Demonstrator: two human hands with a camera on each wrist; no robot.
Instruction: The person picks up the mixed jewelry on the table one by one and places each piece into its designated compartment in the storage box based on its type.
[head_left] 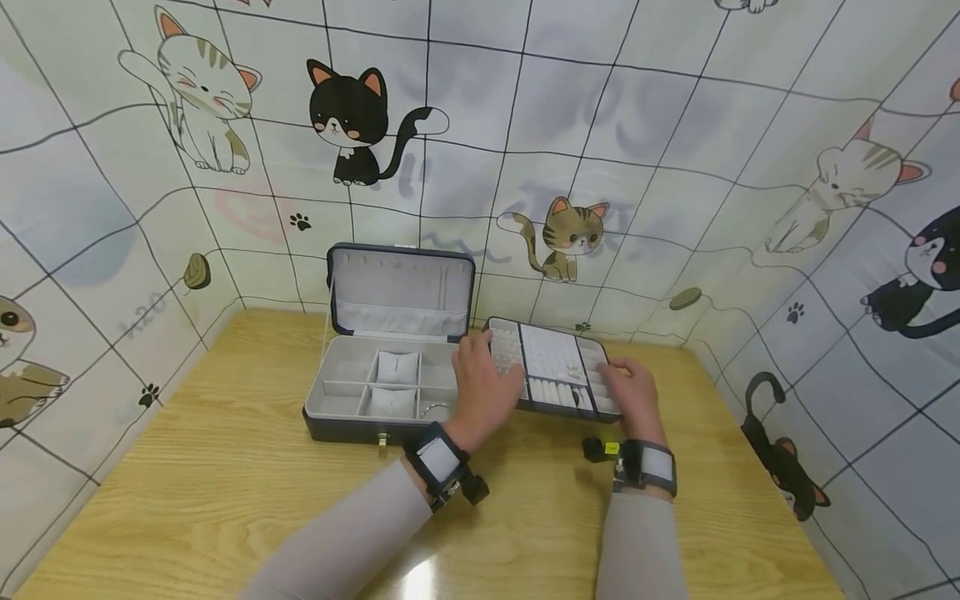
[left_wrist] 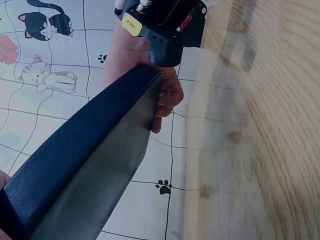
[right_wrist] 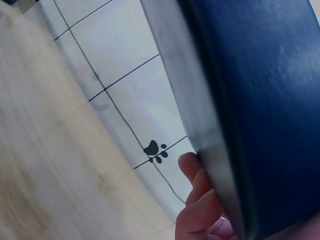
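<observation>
A jewelry tray (head_left: 551, 354) with a white lining and dark blue walls is held up off the table, slightly tilted. My left hand (head_left: 486, 392) grips its left end, and my right hand (head_left: 634, 396) grips the right end. Small pieces lie in the tray's sections, too small to name. In the right wrist view, curled fingers (right_wrist: 200, 207) reach under the tray's edge. The left wrist view shows the tray's dark side (left_wrist: 85, 135) and underside. Left of the tray stands an open jewelry box (head_left: 345, 429), its lid (head_left: 405, 287) raised.
Two white cushions (head_left: 397, 367) sit in the box's middle compartments, and a ring-shaped bracelet (head_left: 435, 408) lies in a right one. The wooden table (head_left: 225, 467) meets a cat-patterned wall covering (head_left: 465, 183) at the back and sides.
</observation>
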